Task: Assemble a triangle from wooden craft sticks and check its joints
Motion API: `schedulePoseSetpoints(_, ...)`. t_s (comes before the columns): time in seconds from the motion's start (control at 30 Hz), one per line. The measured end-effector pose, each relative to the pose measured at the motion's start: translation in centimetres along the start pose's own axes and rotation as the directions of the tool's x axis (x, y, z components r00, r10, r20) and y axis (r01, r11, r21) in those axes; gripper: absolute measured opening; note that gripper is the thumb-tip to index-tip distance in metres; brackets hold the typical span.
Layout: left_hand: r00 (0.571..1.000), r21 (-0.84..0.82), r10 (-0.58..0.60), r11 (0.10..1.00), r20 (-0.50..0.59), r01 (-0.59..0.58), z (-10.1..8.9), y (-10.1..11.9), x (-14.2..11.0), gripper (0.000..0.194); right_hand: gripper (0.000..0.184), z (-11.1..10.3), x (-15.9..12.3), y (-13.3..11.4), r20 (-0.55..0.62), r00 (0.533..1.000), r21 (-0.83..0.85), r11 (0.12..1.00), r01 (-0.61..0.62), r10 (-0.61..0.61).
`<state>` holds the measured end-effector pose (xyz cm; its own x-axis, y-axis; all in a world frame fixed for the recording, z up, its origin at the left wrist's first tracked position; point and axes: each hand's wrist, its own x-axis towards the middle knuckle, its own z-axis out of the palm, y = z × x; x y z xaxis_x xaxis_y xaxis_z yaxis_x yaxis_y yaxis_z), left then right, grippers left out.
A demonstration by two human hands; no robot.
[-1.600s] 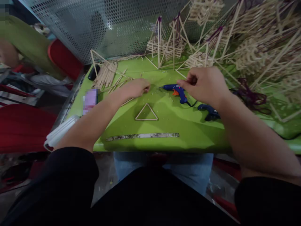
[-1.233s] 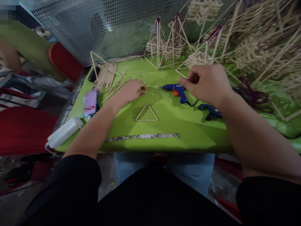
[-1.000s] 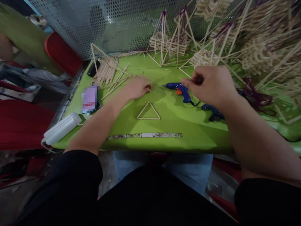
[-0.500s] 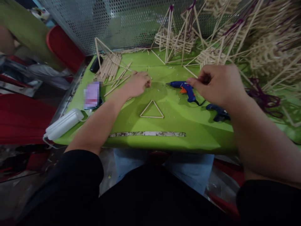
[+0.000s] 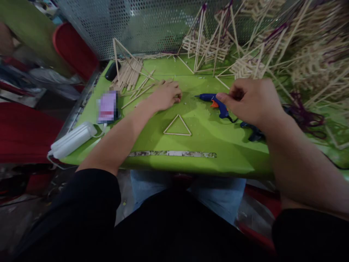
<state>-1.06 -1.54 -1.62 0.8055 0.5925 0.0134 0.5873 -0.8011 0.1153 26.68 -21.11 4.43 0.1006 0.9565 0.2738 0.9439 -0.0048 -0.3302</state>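
Observation:
My left hand is low over the green table, right of some loose wooden sticks; its fingers are loosely bent and apart, with nothing seen in them. My right hand is closed in a pinch, thumb against the curled fingers, beside the blue glue gun with an orange trigger. Whatever the pinch holds, if anything, is hidden. A triangle of thin sticks lies flat between my hands. In front of it, a narrow patterned strip runs along the table's near edge.
Stick frames with purple cord crowd the back and right. At left are a bundle of sticks, a black object, a blurred purple item and a white corded device. A dark tool lies below my right wrist.
My left hand has moved slightly to the right, away from the loose sticks. My right hand keeps its pinch and has barely moved. The view has shifted a little.

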Motion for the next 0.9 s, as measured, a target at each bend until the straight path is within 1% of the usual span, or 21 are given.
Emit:
schedulePoseSetpoints(0.1,1.000,0.010,-0.015,1.000,0.024,0.015,0.0,0.1,0.3,0.018,0.045,0.1,0.1,0.0,0.007,1.000,-0.008,1.000,0.018,-0.018)
schedulePoseSetpoints(0.27,1.000,0.024,-0.007,1.000,0.016,0.007,0.4,0.5,0.6,0.015,0.045,0.5,0.1,0.2,0.004,0.999,-0.021,0.999,0.039,-0.039)
schedulePoseSetpoints(0.47,0.999,0.101,0.036,0.994,0.032,-0.039,0.0,1.0,0.2,0.017,0.041,0.1,0.1,-0.2,0.029,1.000,-0.016,1.000,-0.008,0.008)
schedulePoseSetpoints(0.63,0.998,0.108,0.029,0.994,0.047,-0.033,-0.1,1.0,0.1,0.020,0.037,-0.3,0.0,-0.5,0.056,0.997,-0.008,0.999,-0.049,0.049)
schedulePoseSetpoints(0.8,0.999,0.090,0.028,0.995,0.041,-0.031,0.3,0.8,0.2,0.021,0.041,-0.6,-0.1,-0.4,0.036,0.999,0.008,0.999,-0.032,0.032)
schedulePoseSetpoints(0.9,0.999,0.099,0.034,0.994,0.041,-0.038,0.3,0.5,-0.2,0.019,0.043,-0.6,0.0,-0.2,0.021,1.000,0.026,0.999,-0.023,0.022)
